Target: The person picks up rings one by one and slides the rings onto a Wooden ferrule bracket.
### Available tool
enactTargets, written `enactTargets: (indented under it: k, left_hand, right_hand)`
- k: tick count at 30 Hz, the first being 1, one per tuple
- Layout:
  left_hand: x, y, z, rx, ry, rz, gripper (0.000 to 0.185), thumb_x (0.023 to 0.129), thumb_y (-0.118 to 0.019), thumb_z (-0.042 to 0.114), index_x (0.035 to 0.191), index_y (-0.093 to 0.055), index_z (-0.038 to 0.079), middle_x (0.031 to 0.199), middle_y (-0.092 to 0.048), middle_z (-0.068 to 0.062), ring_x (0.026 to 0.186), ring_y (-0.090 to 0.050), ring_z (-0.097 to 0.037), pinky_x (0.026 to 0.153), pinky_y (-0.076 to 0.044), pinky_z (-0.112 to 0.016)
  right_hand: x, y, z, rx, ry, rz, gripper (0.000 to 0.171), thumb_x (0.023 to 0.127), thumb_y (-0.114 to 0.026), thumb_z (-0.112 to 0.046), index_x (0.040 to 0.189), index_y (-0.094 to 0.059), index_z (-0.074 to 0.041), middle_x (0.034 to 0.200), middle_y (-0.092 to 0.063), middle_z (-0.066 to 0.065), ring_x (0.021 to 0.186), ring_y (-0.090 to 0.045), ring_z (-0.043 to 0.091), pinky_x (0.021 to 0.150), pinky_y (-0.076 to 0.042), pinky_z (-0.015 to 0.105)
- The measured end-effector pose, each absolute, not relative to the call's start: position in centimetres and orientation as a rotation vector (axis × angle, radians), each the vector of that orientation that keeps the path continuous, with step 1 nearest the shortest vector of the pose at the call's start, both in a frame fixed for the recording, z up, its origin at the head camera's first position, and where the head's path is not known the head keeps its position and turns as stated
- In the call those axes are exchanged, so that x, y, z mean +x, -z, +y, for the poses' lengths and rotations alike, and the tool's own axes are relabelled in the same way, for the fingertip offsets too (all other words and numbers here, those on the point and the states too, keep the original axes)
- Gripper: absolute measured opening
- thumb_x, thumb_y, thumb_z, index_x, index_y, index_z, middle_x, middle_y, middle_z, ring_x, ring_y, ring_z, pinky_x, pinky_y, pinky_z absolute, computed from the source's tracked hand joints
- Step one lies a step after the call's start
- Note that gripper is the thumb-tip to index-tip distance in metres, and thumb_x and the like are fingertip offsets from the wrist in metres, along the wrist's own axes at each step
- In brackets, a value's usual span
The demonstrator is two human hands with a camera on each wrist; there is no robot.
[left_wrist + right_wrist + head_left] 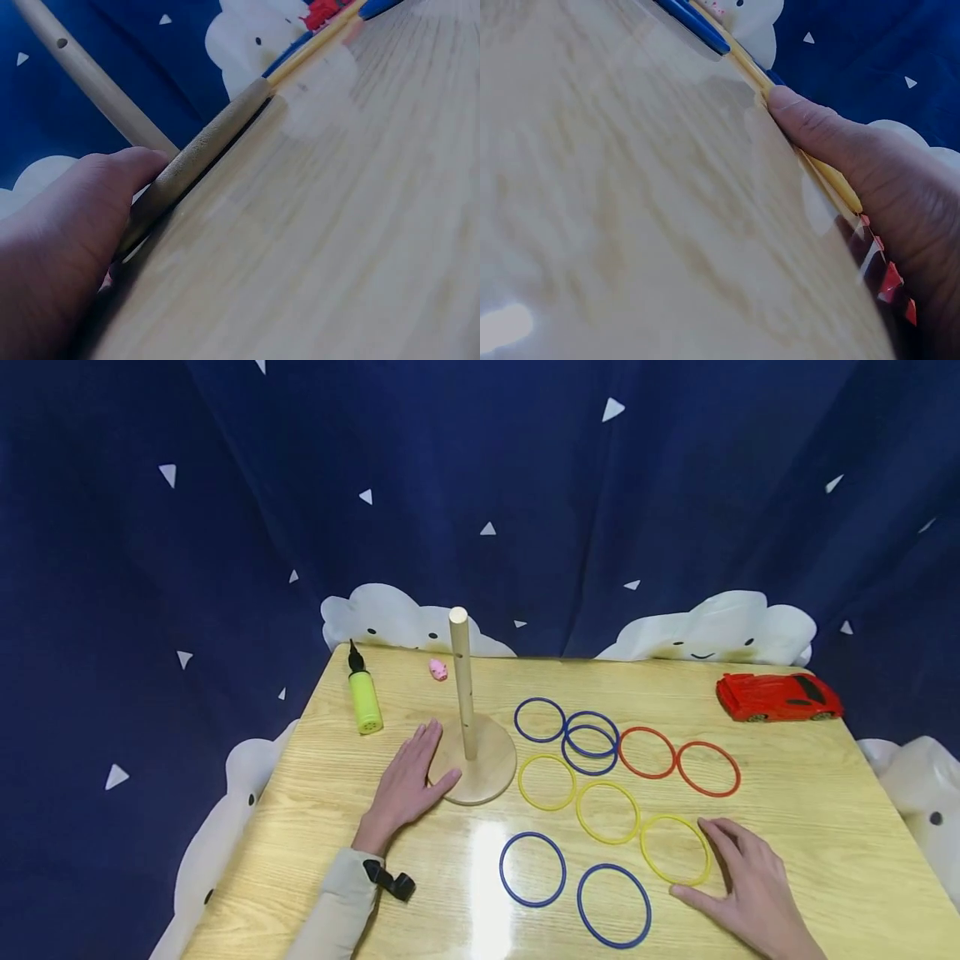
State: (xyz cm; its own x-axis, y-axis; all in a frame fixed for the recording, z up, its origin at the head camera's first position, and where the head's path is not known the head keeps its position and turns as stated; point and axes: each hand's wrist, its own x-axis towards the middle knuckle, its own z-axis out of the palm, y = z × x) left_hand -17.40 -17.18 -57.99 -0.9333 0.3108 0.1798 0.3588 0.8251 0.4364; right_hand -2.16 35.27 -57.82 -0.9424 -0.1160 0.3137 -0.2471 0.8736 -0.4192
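Your left hand (411,777) rests along the left edge of the round wooden base (487,781), fingers extended and released, thumb lying over the rim. And there's your right hand (750,877), grasping the right side of the nearest yellow ring (669,816) between thumb and curved fingers, the ring flat on the worktop (817,835). Just beside it, two other yellow rings (607,782) run back in a slanting line toward the base, where the wooden peg (464,693) stands upright. Between you and that line lie two blue rings (531,833); beyond it, three more blue rings (540,698), two of them overlapping, then two red rings (643,728) to their right. Further out, you've a red toy car (780,697) at the far right, a lime hand pump (365,702) at the far left, and a little pink pig (438,669) behind the peg.
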Motion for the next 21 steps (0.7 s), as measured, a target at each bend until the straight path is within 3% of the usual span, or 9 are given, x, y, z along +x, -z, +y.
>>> enactTargets:
  k: [7,16,21]
  left_hand:
    - [-17.0,58.0,-17.4,-0.528,0.715,-2.927,0.094,0.101,-0.050,0.067,0.168,-0.019,0.010,0.175,-0.016,-0.005,0.161,-0.013,-0.023,0.131,-0.018,-0.047]
    - [-17.0,58.4,-17.3,-0.532,0.715,-2.934,0.099,0.097,-0.051,0.073,0.168,-0.018,0.012,0.175,-0.017,-0.004,0.161,-0.014,-0.023,0.130,-0.020,-0.047]
    - [-17.2,58.3,-17.2,-0.538,0.716,-2.911,0.100,0.096,-0.054,0.072,0.168,-0.021,0.011,0.174,-0.020,-0.005,0.161,-0.017,-0.024,0.130,-0.021,-0.048]
  right_hand:
    - [-2.8,57.4,34.5,0.331,-0.703,-2.743,0.101,0.057,-0.098,-0.055,0.142,-0.062,-0.013,0.137,-0.054,0.016,0.121,-0.045,0.047,0.092,-0.029,0.070]
    - [-3.6,57.5,33.8,0.362,-0.764,-2.731,0.096,0.057,-0.099,-0.050,0.135,-0.064,-0.008,0.135,-0.055,0.017,0.120,-0.045,0.044,0.093,-0.029,0.064]
    - [-4.0,57.6,33.4,0.376,-0.774,-2.664,0.092,0.051,-0.101,-0.046,0.127,-0.068,-0.006,0.128,-0.058,0.013,0.114,-0.048,0.035,0.091,-0.032,0.056]
